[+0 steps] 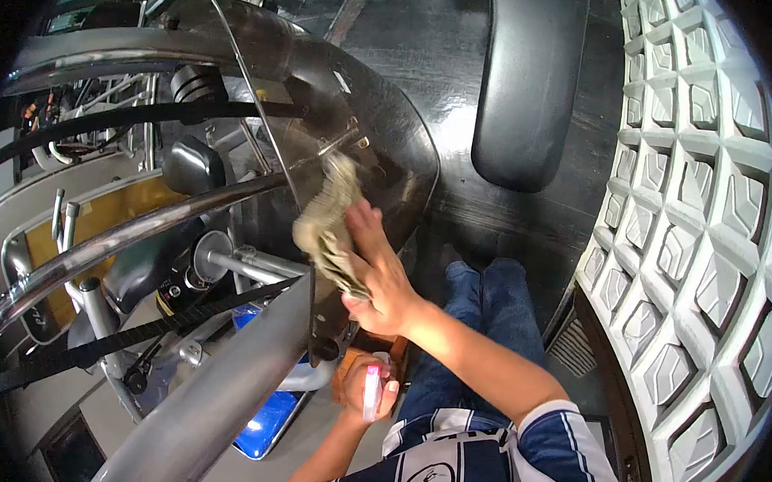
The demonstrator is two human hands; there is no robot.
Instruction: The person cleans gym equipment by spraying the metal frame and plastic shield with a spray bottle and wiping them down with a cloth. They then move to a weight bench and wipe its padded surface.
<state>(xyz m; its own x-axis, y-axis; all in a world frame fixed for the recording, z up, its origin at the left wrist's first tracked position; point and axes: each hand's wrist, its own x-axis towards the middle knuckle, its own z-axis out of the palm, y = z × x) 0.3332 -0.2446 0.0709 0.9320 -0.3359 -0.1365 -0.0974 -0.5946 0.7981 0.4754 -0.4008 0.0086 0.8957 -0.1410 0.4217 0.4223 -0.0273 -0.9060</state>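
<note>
My right hand (386,281) holds a crumpled beige-green cloth (327,224) against a dark, see-through curved panel (392,144) on a gym machine. Its fingers lie along the cloth, pressing it to the panel. Lower down, close to my body, my left hand (366,388) is wrapped round what looks like a spray bottle (371,390). A white and pink top shows above the fingers, while the rest is mostly hidden. Just behind that hand is an orange-brown surface (342,381).
Thick grey metal tubes (218,390) of the machine run along the left. A black padded bench (530,82) lies ahead on the dark floor. White patterned wall panels (668,249) rise at the right. A blue object (266,424) sits low at left.
</note>
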